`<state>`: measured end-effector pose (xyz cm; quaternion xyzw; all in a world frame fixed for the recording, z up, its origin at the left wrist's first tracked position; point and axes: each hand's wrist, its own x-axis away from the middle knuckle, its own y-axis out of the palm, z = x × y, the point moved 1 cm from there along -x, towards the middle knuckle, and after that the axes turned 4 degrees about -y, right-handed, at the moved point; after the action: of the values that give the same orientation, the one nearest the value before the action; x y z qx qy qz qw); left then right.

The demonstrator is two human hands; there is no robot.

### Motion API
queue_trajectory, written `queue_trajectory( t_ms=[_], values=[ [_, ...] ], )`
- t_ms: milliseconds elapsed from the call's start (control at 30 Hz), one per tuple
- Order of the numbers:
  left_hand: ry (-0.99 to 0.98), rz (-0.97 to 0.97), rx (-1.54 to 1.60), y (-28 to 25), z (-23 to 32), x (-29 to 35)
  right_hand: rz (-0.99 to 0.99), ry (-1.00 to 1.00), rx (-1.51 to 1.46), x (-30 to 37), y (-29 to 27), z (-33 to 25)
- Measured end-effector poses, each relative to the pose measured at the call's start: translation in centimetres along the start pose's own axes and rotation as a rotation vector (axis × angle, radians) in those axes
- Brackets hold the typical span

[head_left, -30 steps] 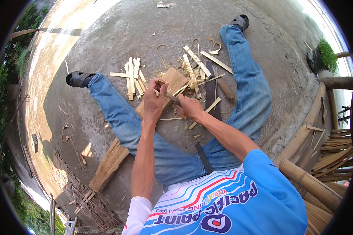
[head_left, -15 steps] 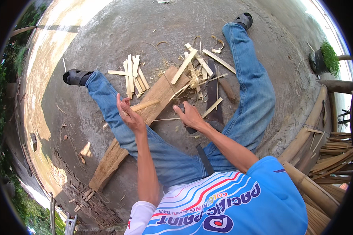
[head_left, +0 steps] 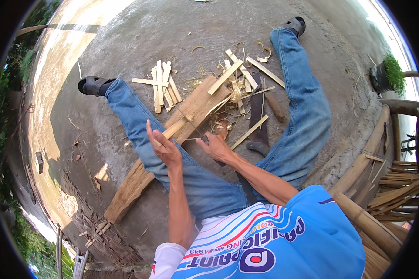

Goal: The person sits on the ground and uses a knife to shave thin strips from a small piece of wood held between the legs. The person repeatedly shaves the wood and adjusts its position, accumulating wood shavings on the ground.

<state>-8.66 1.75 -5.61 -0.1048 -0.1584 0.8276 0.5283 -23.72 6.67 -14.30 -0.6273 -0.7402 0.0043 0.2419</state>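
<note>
While right hand clasps knife, wooden strip lies against spread left hand

Landmark: the plank, a middle stretch of which lies out of sight beneath the left leg. Over the plank, the lower end of the pale strip is partly hidden by the left hand. Right of the plank, the right hand covers much of the handle of the knife; its blade appears as a mere line, the breadth indeterminable from where I stand. Shavings beside the plank's far end are too tangled to count. Well right of the plank, the pile of slats is cut off by the view's dark rim.
</note>
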Motion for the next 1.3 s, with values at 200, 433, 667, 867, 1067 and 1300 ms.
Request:
queue_trajectory(
  t_ms=[200,433,667,867,1067,1300],
  values=[
    [-0.003,-0.032,0.009,0.2,0.1,0.5,0.058,0.058,-0.031,0.4,0.0,2.3],
    [-0.05,-0.057,0.067,-0.5,-0.6,-0.3,0.163,0.042,0.03,1.2,0.9,2.2],
    [-0.04,0.134,0.06,0.5,-2.2,-0.2,0.064,-0.204,0.027,2.5,1.9,-1.7],
    [-0.055,0.093,0.122,1.1,-0.7,0.1,0.118,0.047,0.074,0.4,0.2,3.3],
    [-0.041,-0.144,-0.292,2.7,-2.8,-5.0,0.137,0.002,0.07,-0.3,0.7,5.3],
    [-0.105,-0.366,0.258,5.4,-6.3,-6.1,0.004,0.209,-0.119,0.2,-1.8,1.2]
  ],
)
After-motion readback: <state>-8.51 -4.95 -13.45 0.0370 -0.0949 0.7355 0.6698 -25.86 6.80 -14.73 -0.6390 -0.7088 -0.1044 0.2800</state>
